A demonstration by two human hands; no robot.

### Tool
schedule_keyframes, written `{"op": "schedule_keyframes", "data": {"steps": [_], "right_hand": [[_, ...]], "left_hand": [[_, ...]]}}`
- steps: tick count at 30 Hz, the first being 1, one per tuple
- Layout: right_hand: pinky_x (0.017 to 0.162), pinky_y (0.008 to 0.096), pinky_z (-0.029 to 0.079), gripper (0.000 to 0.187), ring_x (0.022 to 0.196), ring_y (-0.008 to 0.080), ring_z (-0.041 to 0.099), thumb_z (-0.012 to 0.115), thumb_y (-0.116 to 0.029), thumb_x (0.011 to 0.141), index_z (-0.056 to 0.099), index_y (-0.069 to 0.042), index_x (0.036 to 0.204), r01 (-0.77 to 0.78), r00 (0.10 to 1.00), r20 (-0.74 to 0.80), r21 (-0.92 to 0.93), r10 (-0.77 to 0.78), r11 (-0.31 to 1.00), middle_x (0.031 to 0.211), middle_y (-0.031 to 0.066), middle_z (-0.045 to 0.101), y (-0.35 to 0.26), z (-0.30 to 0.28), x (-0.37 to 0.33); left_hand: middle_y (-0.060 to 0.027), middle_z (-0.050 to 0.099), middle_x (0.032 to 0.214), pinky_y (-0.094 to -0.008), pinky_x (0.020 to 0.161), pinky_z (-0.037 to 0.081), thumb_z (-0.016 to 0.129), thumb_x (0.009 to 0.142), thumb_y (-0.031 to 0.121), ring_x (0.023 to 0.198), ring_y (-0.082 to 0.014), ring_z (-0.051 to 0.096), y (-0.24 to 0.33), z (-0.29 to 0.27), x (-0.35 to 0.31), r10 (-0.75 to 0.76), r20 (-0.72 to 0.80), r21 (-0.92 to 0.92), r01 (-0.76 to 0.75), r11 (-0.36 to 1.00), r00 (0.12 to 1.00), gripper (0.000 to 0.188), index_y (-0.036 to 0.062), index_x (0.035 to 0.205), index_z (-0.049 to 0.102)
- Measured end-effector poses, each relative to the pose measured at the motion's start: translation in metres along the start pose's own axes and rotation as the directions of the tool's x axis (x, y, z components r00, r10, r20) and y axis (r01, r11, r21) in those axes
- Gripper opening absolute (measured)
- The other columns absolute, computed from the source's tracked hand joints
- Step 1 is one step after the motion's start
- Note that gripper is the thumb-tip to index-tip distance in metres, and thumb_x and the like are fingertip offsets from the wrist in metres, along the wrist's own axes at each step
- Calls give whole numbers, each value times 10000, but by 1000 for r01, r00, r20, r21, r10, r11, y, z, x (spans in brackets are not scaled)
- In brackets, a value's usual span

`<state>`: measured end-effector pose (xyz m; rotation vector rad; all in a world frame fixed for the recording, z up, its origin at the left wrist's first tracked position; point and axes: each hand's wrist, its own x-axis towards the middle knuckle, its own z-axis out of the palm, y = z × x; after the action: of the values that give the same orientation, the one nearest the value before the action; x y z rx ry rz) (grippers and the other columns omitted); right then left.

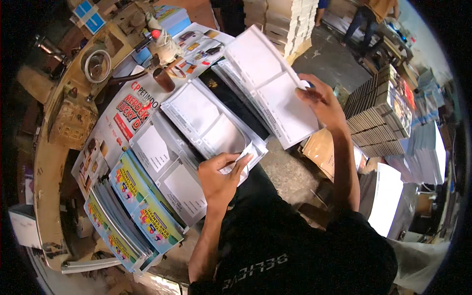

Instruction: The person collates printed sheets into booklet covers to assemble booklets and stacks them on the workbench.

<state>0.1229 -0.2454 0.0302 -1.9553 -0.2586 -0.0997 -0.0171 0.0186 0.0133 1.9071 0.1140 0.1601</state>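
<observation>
My right hand (pixel 322 103) pinches the right edge of a long white printed sheet (pixel 290 98) and holds it up, tilted, above the table's right side. Under its left edge lie more white sheets, partly hidden. My left hand (pixel 219 177) is closed on the near corner of a pile of printed sheets (pixel 194 110), whose top sheet curls up there. To the left of that pile lies another stack of printed sheets (pixel 169 184) with two framed panels. Beside it are stacks of yellow and blue printed covers (pixel 150 216), the outer one fanned at its edge.
A printed poster (pixel 110 123) covers the table, with a brown cylinder (pixel 163 79) on it. Machine parts and a round metal ring (pixel 98 66) flank the left. At right stand a tall booklet stack (pixel 376 115) and paper piles (pixel 425 152). Another person (pixel 366 22) stands far off.
</observation>
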Motion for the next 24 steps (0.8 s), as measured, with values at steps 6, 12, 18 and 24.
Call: {"op": "schedule_keyframes", "data": {"steps": [6, 12, 18, 24], "right_hand": [[723, 265, 481, 391, 882, 103, 587, 616, -40, 930, 537, -71, 1311, -21, 988, 156, -1, 20, 1000, 1003, 63, 639, -15, 49, -10], [756, 234, 460, 460, 919, 98, 578, 578, -23, 915, 497, -44, 1368, -86, 933, 358, 328, -39, 941, 1024, 54, 639, 18, 113, -32], [1015, 295, 403, 568, 1152, 203, 562, 681, -361, 908, 569, 4, 1329, -381, 919, 196, 208, 344, 901, 1215, 146, 632, 24, 115, -26], [976, 314, 444, 669, 1126, 197, 573, 800, -361, 812, 572, 19, 1313, -386, 912, 200, 120, 358, 915, 1213, 154, 627, 11, 119, -26]], "left_hand": [[-88, 754, 864, -239, 687, 523, 791, 835, 84, 760, -100, 668, -9, -5, -25, 9, -156, -167, -35, 985, 988, 159, -36, 929, 746], [-118, 745, 999, -300, 798, 548, 813, 804, 110, 915, -177, 694, -1, -23, -24, 188, 0, -306, -179, 935, 982, 249, -8, 1008, 733], [-159, 581, 1054, -439, 843, 489, 867, 686, 233, 1013, -352, 588, -4, -90, -59, 78, -144, 614, 27, 789, 986, 481, 34, 1022, 585], [-157, 530, 1070, -472, 906, 449, 870, 664, 315, 1082, -364, 532, -34, -104, -77, 11, 66, 556, -46, 830, 998, 538, 37, 1018, 576]]}}
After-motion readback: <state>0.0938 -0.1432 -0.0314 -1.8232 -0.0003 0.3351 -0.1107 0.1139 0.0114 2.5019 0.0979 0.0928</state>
